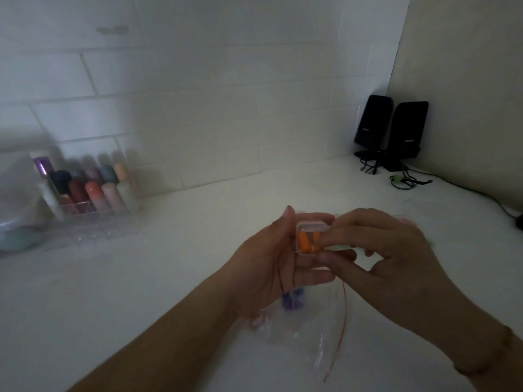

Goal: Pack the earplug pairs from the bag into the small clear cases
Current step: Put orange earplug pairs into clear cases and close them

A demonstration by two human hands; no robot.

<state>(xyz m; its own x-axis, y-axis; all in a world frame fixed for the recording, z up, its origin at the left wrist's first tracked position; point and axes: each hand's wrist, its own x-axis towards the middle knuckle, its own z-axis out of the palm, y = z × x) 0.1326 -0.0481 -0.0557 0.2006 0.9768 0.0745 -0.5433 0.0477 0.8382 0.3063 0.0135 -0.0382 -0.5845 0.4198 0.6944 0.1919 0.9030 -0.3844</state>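
A pale white countertop (pixel 169 278) meets a white tiled wall (pixel 198 108) in a dim corner, where two black upright speakers (pixel 392 131) stand. A clear acrylic organiser of pastel tubes (pixel 93 193) sits far left. Above the counter, the left hand (pixel 271 267) cradles one small clear square plastic case (pixel 310 236); the right hand (pixel 387 256) pinches its right edge. Two orange foam earplugs (pixel 307 242) lie inside, long axes pointing away from the person. One clear zip bag with a red seal strip (pixel 319 329) lies below, holding purple earplugs (pixel 293 301).
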